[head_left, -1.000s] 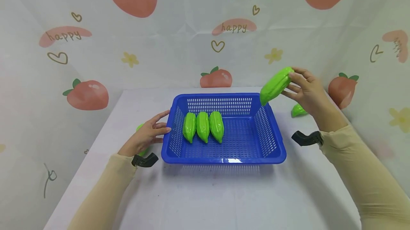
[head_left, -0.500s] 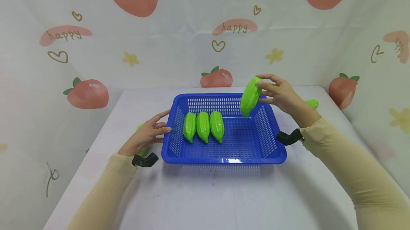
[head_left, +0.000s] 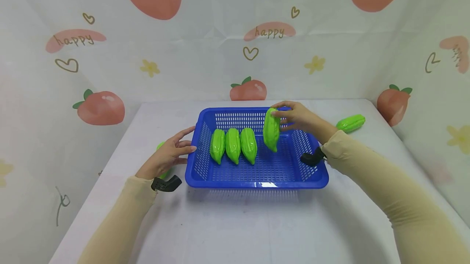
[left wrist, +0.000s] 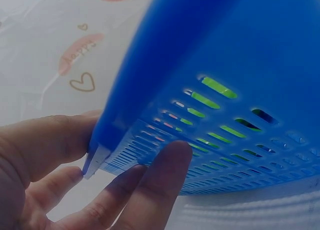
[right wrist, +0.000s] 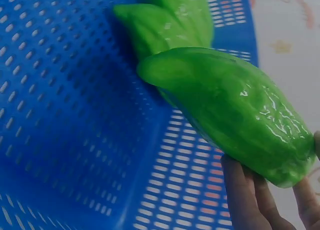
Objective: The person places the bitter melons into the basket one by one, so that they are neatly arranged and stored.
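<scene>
My right hand (head_left: 297, 118) pinches the blunt end of a bright green bitter melon (head_left: 271, 130), holding it over the blue plastic basket (head_left: 257, 184). Its pointed end hangs downward; in the right wrist view the glossy, bumpy bitter melon (right wrist: 235, 110) lies between thumb and fingertips. Three more bitter melons stand side by side in the basket's left half, the nearest being the right-hand bitter melon (head_left: 249, 145). At the basket's left side, my left hand (head_left: 167, 154) touches the rim with spread fingers. In the left wrist view its fingers (left wrist: 157, 185) lie along the slotted outer wall.
One bitter melon (head_left: 350, 123) lies on the white table (head_left: 235, 227) right of the basket. Another green one (head_left: 164, 173) is mostly hidden behind the left hand. A printed white curtain (head_left: 205, 64) hangs behind the table.
My right hand has carried the bitter melon left and down, from the basket's right edge to over its inside, turning it more upright. My left hand has stayed put.
</scene>
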`<control>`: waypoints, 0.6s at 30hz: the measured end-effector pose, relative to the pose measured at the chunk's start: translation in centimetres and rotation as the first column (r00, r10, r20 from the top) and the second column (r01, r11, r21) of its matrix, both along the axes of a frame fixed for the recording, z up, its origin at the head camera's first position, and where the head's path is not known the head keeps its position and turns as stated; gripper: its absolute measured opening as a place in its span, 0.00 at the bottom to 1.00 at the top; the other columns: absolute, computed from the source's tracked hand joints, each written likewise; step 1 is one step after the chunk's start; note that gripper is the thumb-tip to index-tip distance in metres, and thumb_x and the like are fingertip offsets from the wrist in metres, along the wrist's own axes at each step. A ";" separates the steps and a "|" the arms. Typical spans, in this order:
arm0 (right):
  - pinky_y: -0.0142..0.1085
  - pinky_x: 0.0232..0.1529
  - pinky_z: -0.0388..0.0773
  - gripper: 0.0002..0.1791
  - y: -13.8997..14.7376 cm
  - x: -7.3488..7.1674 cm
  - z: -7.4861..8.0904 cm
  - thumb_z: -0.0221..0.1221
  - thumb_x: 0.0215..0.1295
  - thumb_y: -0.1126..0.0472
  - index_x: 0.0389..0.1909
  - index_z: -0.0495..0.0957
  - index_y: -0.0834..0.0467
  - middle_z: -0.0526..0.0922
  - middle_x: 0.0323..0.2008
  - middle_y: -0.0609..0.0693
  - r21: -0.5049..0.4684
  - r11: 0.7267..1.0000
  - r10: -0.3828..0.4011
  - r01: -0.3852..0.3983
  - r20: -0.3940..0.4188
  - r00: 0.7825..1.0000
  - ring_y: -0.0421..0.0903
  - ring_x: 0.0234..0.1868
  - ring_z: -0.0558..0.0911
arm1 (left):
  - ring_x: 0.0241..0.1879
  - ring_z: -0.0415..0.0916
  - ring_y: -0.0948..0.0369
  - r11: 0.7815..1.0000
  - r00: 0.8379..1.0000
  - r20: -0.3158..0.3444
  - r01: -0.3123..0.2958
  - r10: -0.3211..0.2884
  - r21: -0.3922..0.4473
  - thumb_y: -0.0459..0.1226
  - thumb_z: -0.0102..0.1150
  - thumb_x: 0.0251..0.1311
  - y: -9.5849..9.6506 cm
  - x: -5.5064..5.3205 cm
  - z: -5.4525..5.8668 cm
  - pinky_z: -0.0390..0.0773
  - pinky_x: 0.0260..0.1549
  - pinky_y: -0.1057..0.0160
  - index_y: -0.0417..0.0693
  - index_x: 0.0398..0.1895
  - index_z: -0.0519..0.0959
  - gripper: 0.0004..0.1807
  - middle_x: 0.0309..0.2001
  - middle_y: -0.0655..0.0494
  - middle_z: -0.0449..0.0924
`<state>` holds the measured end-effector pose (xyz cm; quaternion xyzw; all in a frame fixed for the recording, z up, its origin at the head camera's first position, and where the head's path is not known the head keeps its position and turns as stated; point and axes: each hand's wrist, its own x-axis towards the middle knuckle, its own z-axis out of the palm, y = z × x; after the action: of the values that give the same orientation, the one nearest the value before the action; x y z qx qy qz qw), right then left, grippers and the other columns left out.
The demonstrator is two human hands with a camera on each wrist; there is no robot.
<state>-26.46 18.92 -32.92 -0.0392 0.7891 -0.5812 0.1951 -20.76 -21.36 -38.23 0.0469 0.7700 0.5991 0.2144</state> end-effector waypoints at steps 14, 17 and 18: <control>0.53 0.54 0.78 0.26 -2.1 -1.4 -3.9 0.57 0.69 0.59 0.66 0.67 0.61 0.71 0.59 0.63 0.092 0.996 0.006 -0.016 0.111 0.994 0.63 0.57 0.77 | 0.57 0.75 0.47 1.000 1.000 0.000 0.011 -0.011 -0.021 0.44 0.62 0.63 -0.1 -0.1 -0.1 0.75 0.56 0.43 0.67 0.77 0.47 0.45 0.70 0.37 0.61; 0.52 0.53 0.79 0.25 -2.5 -1.5 -4.4 0.57 0.70 0.59 0.65 0.67 0.61 0.71 0.58 0.61 0.102 0.994 0.012 -0.024 0.123 0.992 0.60 0.53 0.77 | 0.60 0.73 0.44 1.000 1.000 -0.001 0.015 -0.015 -0.025 0.44 0.62 0.63 -0.1 -0.1 -0.1 0.74 0.56 0.42 0.68 0.77 0.47 0.44 0.71 0.37 0.59; 0.52 0.53 0.79 0.25 -2.6 -1.5 -4.5 0.56 0.70 0.59 0.65 0.67 0.61 0.71 0.58 0.61 0.106 0.994 0.015 -0.029 0.125 0.992 0.60 0.53 0.77 | 0.61 0.72 0.43 1.000 1.000 0.000 0.017 -0.017 -0.024 0.44 0.62 0.63 -0.1 -0.1 -0.1 0.74 0.56 0.42 0.68 0.77 0.47 0.44 0.71 0.37 0.59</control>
<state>-27.95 16.33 -37.38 -0.0011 0.8052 -0.5369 0.2519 -20.91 -21.50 -38.35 0.0511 0.7767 0.5879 0.2200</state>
